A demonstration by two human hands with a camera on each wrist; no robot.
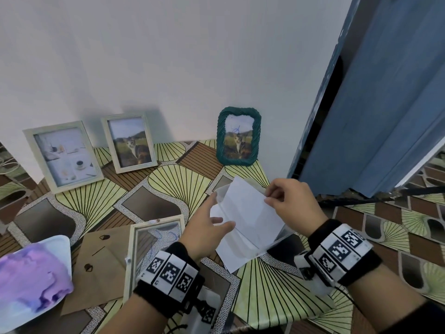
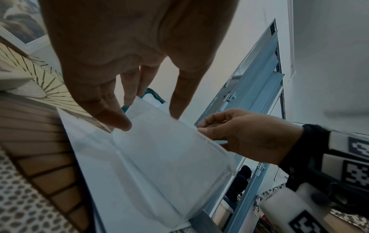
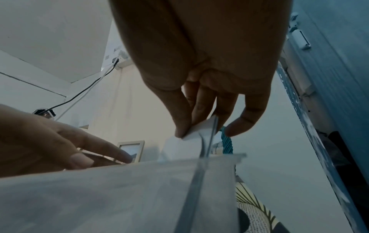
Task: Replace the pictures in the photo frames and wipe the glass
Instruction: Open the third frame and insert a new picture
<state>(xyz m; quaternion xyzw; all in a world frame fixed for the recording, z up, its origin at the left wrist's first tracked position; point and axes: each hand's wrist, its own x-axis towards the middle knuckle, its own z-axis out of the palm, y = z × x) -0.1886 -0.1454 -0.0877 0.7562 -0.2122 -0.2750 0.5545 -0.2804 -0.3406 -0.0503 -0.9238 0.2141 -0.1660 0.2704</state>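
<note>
Standing off to the side here, and the thing in play is a white sheet [image 1: 245, 213], blank side up, held just above the patterned table [image 1: 173, 182] over a clear plastic sleeve or pocket [image 1: 277, 239] (can't tell exactly what that is, it's see-through and half hidden). The right hand [image 1: 292, 203] pinches the sheet's far edge between thumb and fingertips, and the wrist view shows it nipping a thin stack of edges together. The left hand [image 1: 207, 227] is flat and relaxed, fingers out straight, just touching the sheet's near-left side and gripping nothing. My guess is the paper is featherweight and floppy, creases easily, and smudges if you paw the printed face, so edges and corners are the place to hold it. The plastic looks slippery and likely clings. The open wooden frame [image 1: 154, 244] lies flat by the left wrist with its glass [image 1: 156, 239] exposed, resting on a brown backing board [image 1: 101, 263]; that glass is the fragile bit, and a careless elbow could catch it. A purple cloth [image 1: 31, 278] sits at the near left, handy for wiping. Against the wall [image 1: 168, 56] lean two pale frames [image 1: 63, 155] and a green woven frame [image 1: 238, 136], well clear of the hands.
</note>
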